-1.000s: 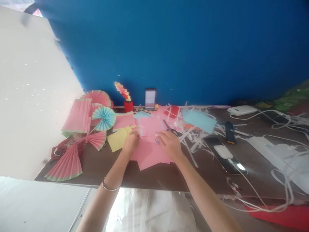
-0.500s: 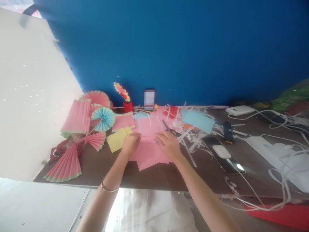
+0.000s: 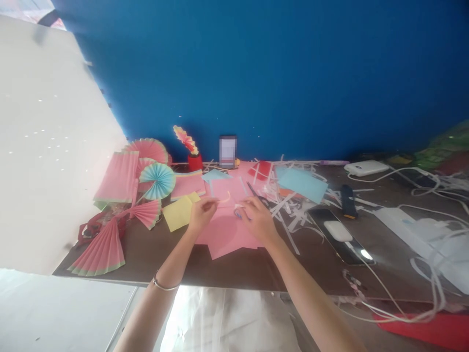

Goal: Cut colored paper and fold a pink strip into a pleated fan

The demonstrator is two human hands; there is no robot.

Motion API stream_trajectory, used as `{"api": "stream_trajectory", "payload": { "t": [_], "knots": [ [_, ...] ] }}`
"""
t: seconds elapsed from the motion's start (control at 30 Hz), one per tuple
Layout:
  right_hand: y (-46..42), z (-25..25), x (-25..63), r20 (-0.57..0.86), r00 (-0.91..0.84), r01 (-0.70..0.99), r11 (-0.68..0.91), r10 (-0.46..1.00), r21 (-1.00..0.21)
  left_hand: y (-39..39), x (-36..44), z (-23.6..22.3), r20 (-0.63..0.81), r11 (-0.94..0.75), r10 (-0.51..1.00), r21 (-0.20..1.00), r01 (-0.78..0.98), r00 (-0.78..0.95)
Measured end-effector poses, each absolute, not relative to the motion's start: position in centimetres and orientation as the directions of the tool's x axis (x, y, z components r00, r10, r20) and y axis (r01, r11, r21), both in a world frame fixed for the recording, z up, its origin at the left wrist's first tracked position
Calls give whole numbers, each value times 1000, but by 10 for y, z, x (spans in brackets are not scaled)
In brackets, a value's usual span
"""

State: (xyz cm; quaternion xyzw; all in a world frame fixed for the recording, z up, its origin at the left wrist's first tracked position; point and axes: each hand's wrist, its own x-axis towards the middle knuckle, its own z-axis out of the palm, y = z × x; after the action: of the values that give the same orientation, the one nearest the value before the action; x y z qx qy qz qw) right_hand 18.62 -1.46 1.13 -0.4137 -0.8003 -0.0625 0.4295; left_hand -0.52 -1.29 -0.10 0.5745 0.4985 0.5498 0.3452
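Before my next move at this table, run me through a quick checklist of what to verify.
1. Left hand pinching the thin pale strip: ok.
2. Right hand grip: cannot tell; a small blue item shows by its fingers.
3. Pink paper on the table beneath both hands: ok.
4. Dark scissors close to the right hand: ok.
5. White strips tidied: not ok; they lie tangled.

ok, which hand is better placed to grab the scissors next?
Probably the right hand: the scissors lie right beside it. The left hand is farther off and pinches a thin strip. I can't tell what the right grips, if anything.
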Motion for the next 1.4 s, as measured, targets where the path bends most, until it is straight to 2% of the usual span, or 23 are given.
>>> {"api": "stream_trajectory", "payload": {
  "t": [0.23, 0.43, 0.67, 0.93, 1.23, 1.4],
  "knots": [
    [-16, 12, 185, 746, -309, 699, 673, 590, -243, -14, -1, 5, 178, -183, 978, 982, -45, -108],
    [-17, 11, 183, 749, -318, 684, 688, 581, -244, -15, 3, 6, 127, -139, 988, 979, -150, -84],
    [-18, 9, 181, 781, -310, 685, 697, 543, -213, -15, 3, -2, 142, -149, 987, 985, -92, -77],
    [-24, 11, 176, 777, -328, 698, 692, 537, -183, -15, 3, -4, 205, -199, 966, 979, 54, -160],
    [-25, 10, 163, 770, -225, 582, 716, 597, -386, -21, 9, -1, 195, -188, 977, 979, 75, -87],
    [-25, 10, 162, 793, -179, 580, 713, 583, -393, -27, 13, 8, 237, -237, 971, 971, 11, -6]
  ]
}}
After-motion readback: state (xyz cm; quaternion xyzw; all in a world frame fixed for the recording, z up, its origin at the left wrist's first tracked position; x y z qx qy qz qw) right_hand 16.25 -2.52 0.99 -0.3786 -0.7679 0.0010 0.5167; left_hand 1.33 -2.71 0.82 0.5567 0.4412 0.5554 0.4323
